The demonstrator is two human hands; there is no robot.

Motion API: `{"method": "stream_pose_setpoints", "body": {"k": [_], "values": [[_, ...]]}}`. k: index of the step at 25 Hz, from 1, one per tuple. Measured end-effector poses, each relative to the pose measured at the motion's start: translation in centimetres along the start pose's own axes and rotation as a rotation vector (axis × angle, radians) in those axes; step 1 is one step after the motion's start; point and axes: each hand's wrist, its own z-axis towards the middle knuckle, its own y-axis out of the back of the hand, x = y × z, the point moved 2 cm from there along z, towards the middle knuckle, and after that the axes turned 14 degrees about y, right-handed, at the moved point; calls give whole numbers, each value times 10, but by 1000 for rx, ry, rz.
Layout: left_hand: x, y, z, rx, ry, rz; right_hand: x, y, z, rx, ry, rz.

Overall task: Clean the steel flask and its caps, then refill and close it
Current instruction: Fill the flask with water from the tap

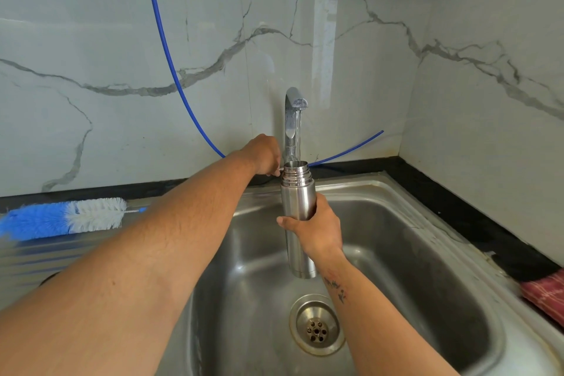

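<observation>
Head view shows the steel flask (297,201) held upright over the sink (427,223), long axis vertical, its open threaded mouth directly under the tap (294,107) spout, with a thin stream of water falling straight into it. The right hand (317,230) wraps the flask's middle from the near side, thumb across the front and fingers curled behind, so the lower body hangs below the hand above the basin. The left hand (264,156) reaches farther back, beyond and to the left of the flask mouth, its fingers closed on what looks like the tap lever at the tap's base; the grip itself is partly hidden. No caps are visible. A bottle brush (67,217) lies on the counter (457,204) well to the left of both hands. Judging from this, filling or rinsing is under way, and the next move depends on keeping the mouth aligned under the stream while the left hand, the one at the tap, controls the flow.
</observation>
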Motion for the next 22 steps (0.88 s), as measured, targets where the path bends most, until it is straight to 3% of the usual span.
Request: {"method": "stream_pose_setpoints", "body": {"k": [22], "values": [[-1,-1,0,8,8,-21,1,-1,0,-5,9,-2]]}}
